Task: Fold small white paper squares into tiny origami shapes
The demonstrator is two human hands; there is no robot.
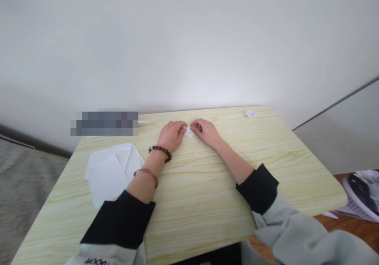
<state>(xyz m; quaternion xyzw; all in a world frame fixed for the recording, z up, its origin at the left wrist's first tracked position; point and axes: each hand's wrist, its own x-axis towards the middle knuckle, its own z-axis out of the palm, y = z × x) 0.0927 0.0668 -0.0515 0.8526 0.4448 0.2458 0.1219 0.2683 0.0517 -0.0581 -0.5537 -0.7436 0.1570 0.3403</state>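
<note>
While a pale wall (pixel 189 52) fills the background, a light table (pixel 201 202) with yellowish wood grain and a rounded near right corner spreads out below it. Past the table's right side stands a pale purple basket (pixel 353 202) with a pierced, lattice-like side, partly cut off by the edge of the view. White crumpled material (pixel 368 177) and something black (pixel 359 188) fill it; what exactly these are cannot be told.

On the left part of the table lies a loose pile of white sheets (pixel 108 178), overlapping at uneven angles, their surfaces blank as far as they show. Beyond the sheets, near the wall, a blurred-out block (pixel 105 124) hides whatever is there.

Both forearms reach across the table in grey sleeves with black cuffs. The left hand (pixel 172 134), with a dark beaded bracelet (pixel 160 150) at its wrist, and the right hand (pixel 207 131) face each other near the far edge. On each, thumb and forefinger pinch one side of a small white paper piece (pixel 189 132), the other fingers curling inward. The piece sits between the fingertips, just at the tabletop, narrowing to a point toward the person; its upper part is mostly covered. Well apart, near the far right corner, lies another small white paper piece (pixel 250 114), angular and apparently folded.
</note>
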